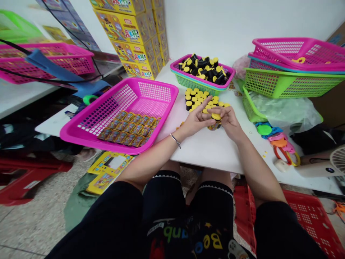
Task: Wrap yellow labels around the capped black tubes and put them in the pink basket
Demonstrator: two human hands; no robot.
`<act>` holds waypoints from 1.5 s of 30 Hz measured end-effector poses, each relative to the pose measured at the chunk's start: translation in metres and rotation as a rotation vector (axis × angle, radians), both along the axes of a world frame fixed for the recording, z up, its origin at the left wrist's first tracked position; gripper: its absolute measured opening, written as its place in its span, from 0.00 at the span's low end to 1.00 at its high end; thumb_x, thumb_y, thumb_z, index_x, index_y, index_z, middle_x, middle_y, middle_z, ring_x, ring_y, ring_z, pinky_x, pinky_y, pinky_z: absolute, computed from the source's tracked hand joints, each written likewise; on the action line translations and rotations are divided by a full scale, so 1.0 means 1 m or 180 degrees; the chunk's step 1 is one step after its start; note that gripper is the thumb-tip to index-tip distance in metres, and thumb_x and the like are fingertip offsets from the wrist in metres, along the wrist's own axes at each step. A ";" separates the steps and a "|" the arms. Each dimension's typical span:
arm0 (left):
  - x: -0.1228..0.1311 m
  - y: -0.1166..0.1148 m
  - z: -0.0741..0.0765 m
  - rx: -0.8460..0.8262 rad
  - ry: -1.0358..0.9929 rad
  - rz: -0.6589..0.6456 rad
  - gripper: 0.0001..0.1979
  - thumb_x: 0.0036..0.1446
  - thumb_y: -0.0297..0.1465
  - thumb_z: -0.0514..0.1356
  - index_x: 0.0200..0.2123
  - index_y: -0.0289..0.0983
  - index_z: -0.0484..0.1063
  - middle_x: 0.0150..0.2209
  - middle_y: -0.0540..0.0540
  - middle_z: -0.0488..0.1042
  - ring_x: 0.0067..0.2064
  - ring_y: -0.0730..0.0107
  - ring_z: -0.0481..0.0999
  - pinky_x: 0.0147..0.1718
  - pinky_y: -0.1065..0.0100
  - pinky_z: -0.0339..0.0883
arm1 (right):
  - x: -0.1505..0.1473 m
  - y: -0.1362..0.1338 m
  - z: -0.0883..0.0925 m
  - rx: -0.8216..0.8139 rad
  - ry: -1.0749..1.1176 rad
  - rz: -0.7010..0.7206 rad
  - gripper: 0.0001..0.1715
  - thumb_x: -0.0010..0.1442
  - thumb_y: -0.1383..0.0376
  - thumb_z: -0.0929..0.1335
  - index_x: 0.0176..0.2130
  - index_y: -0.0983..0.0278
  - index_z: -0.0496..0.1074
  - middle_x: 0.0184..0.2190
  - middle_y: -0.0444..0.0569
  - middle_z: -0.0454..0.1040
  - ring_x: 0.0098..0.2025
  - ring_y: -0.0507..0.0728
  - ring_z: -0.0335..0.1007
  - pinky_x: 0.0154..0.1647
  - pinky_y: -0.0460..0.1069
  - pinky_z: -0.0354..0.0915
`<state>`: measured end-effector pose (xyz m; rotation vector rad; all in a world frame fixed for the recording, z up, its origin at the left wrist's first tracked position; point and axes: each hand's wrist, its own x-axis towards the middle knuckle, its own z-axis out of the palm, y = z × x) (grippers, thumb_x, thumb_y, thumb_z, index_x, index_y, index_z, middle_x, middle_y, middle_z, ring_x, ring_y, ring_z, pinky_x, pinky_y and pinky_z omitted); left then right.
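Observation:
Between my hands, above the white table, is a small yellow-capped container (215, 125) with a patterned wrapper on its body. My left hand (196, 119) closes its thumb and lower fingers on the left side of it, while the index finger points outward. From the other side, my right hand (229, 122) grips the container near its cap, fingers bent. Just beyond my fingers stands a cluster of black containers with yellow caps (196, 96). To the left, a pink basket (159, 138) holds rows of wrapped containers (132, 128), laid side by side.
At the back, stacked baskets (176, 73) hold loose black-and-yellow containers (203, 68). Yellow boxes (126, 30) are piled against the wall. More baskets (291, 84), colourful bands (280, 142) and a fan (338, 160) are on the right. A red stool (29, 176) stands at left.

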<state>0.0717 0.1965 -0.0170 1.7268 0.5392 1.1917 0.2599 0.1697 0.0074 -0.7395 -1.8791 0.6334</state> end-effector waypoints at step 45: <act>0.010 -0.005 -0.005 0.0863 0.0130 0.0876 0.32 0.59 0.38 0.64 0.58 0.43 0.48 0.46 0.44 0.73 0.47 0.70 0.77 0.47 0.64 0.71 | -0.001 0.008 -0.039 0.1554 -0.1884 -0.1711 0.15 0.63 0.53 0.70 0.50 0.44 0.77 0.41 0.50 0.79 0.46 0.63 0.66 0.62 0.70 0.56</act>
